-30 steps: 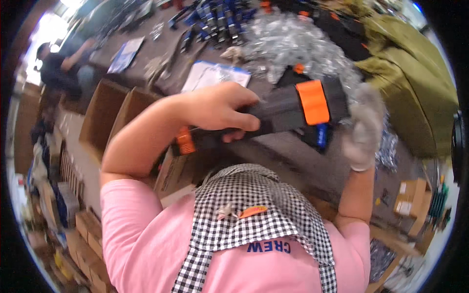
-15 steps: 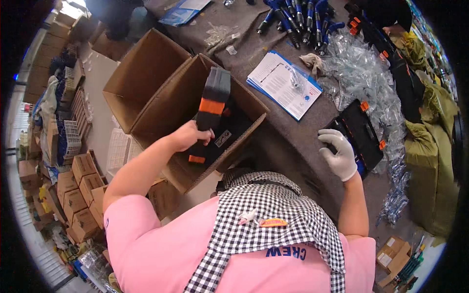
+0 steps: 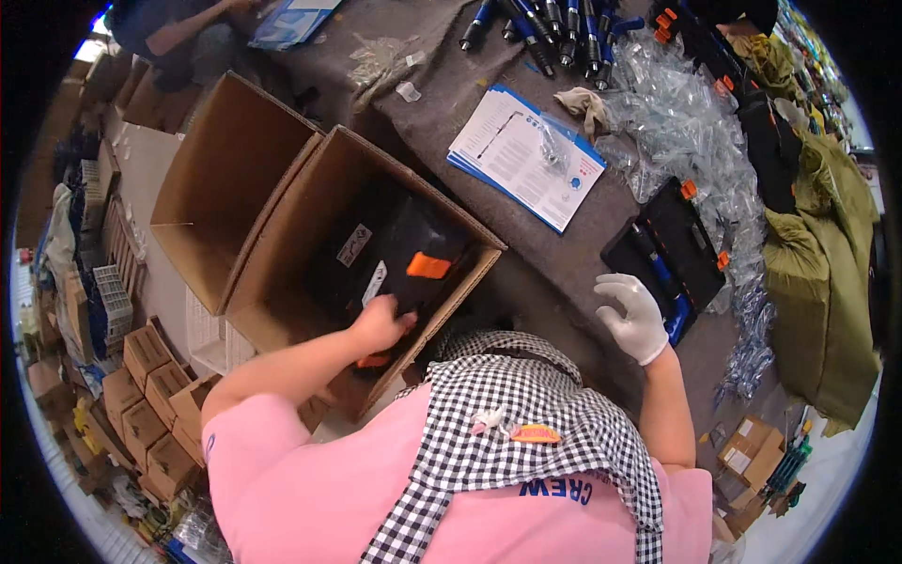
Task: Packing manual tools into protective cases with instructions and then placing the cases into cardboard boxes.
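Inside the open cardboard box (image 3: 329, 179), a black plastic case (image 3: 413, 226) with orange latches and pale labels lies low between the walls. My bare left hand (image 3: 382, 324) reaches over the near side, its curled fingers gripping the case's near edge; part of the grip is hidden. My right hand (image 3: 631, 318), in a white glove, hovers over the table edge with fingers loosely bent and apart, holding nothing. Beside it an opened black case (image 3: 691, 240) has a blue-and-black tool (image 3: 660, 263) inside.
A stack of printed sheets (image 3: 526, 155) lies on the grey-covered table. Behind it are several blue-and-black tools (image 3: 564, 33). Clear plastic bags (image 3: 695, 122) pile up at right, beside olive sacks (image 3: 817, 282). A second open box (image 3: 221, 169) adjoins the first. Another person (image 3: 183, 38) is at far left.
The black case held upright above the box has gone down into it, with my left hand moving lower and nearer. My right hand stays almost in place.
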Available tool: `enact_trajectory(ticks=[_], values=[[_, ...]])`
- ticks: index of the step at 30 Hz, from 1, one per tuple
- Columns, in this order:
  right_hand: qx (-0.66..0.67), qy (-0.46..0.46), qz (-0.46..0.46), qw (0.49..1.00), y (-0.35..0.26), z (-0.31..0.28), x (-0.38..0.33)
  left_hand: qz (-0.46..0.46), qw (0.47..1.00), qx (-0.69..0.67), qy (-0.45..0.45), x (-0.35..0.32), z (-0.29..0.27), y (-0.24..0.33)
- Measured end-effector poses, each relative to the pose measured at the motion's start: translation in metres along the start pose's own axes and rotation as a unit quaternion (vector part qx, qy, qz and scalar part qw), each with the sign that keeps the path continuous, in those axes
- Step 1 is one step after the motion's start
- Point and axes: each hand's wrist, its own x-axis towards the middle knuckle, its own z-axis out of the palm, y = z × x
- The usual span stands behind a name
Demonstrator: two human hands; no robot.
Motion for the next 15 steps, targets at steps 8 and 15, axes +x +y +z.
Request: enact_trajectory(ticks=[8, 15], values=[[-0.03, -0.034, 0.021, 0.999, 0.01, 0.015, 0.006, 0.031, 0.984, 0.173, -0.006, 0.2, 0.159, -0.122], [-0.107, -0.041, 0.183, 0.976, 0.061, 0.037, -0.06, 0.302, 0.881, 0.239, -0.273, 0.258, 0.169, -0.213]])
